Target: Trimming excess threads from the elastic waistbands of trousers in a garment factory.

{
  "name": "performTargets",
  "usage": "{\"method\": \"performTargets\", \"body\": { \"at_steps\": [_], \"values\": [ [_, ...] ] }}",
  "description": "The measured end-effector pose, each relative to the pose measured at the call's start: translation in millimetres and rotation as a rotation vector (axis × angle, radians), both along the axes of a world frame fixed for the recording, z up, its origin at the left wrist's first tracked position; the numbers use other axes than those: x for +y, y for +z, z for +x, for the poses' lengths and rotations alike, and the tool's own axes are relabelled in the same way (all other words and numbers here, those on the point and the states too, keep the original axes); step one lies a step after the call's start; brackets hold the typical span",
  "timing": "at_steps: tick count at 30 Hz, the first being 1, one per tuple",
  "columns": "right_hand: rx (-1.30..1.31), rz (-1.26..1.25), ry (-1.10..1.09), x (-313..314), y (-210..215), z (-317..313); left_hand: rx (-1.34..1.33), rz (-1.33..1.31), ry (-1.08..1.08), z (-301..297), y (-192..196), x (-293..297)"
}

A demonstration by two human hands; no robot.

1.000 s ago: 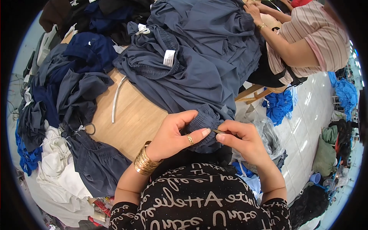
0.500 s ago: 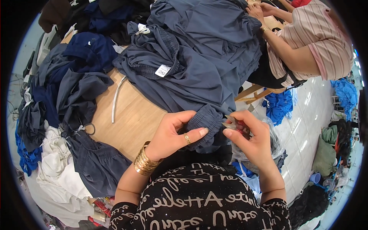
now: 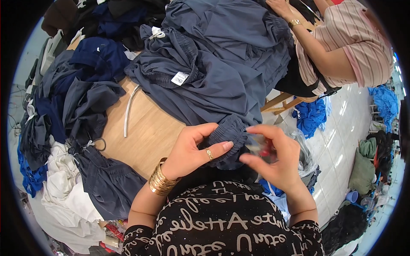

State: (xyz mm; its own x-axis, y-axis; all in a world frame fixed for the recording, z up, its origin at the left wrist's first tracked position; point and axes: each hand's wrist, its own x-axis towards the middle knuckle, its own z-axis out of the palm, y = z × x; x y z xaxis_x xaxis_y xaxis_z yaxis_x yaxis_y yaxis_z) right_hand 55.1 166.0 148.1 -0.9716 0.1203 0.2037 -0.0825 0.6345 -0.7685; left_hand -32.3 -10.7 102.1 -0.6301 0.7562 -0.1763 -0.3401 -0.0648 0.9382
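Observation:
My left hand (image 3: 190, 149) is closed on the gathered elastic cuff (image 3: 224, 132) of a slate-blue garment, thumb on top of the ruffled edge. The garment's cloth (image 3: 226, 79) spreads from there up over the table. Beside the cuff is my right hand (image 3: 282, 160), its index fingertip at the cuff's right edge and its thumb held apart below. Tucked in that hand are thread snips (image 3: 267, 150) with red on the grip, smeared by motion. Whether the fingertips pinch a thread cannot be made out.
A wooden table (image 3: 141, 119) bears a pale strip (image 3: 129, 112). Dark trousers (image 3: 109, 179) and white cloth (image 3: 64, 187) lie at the left. A co-worker's arm (image 3: 318, 49) reaches in at the upper right. A clear plastic bag (image 3: 305, 158) sits beyond my right hand.
My right index finger and thumb have spread wider, with the index fingertip moving left to the cuff. The snips have shifted back into the hand. The co-worker's hand moved up and left.

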Motion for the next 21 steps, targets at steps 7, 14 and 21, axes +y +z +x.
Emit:
{"method": "performTargets", "body": {
  "at_steps": [7, 14, 21],
  "values": [
    [0.055, 0.186, 0.027, 2.4, -6.5, 0.9, -0.004, -0.002, -0.011, 0.4, 0.8, -0.3],
    [0.08, 0.282, 0.027, 2.9, -5.9, 1.6, -0.001, -0.005, -0.024, 0.2, 1.3, -1.4],
    [0.076, 0.285, 0.037, 3.4, -4.9, 2.2, 0.005, -0.001, -0.023, 0.1, -0.2, -1.4]
  ]
}}
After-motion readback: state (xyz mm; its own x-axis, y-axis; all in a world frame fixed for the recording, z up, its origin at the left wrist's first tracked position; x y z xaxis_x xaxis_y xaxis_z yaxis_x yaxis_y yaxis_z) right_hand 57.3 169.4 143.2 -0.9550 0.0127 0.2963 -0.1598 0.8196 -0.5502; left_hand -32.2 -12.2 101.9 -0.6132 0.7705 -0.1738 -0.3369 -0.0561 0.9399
